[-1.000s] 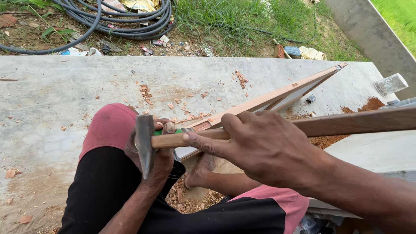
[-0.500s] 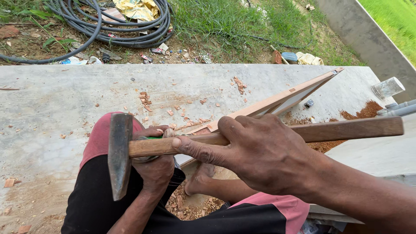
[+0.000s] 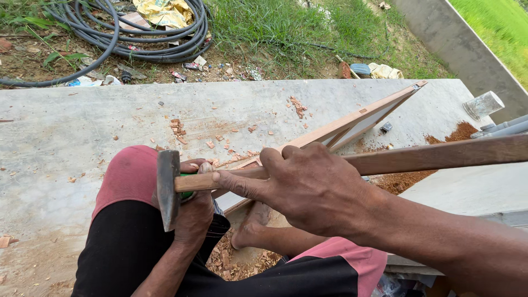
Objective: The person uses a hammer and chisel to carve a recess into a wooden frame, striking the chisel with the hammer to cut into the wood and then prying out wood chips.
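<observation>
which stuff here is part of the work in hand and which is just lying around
In use:
right hand
wooden-handled steel hammer
left hand
green-handled tool
long wooden frame

Lying about:
coiled black hose
clear plastic cup
yellow crumpled wrapper
grey pipes

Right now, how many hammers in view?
1. The hammer is in the right hand, gripped on its wooden handle, its steel head over the left hand, which holds a green-handled tool. Others could be hidden behind the arms.

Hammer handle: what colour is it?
Plain brown wood, with the hammer handle gripped by the right hand; seen in the head view.
</observation>
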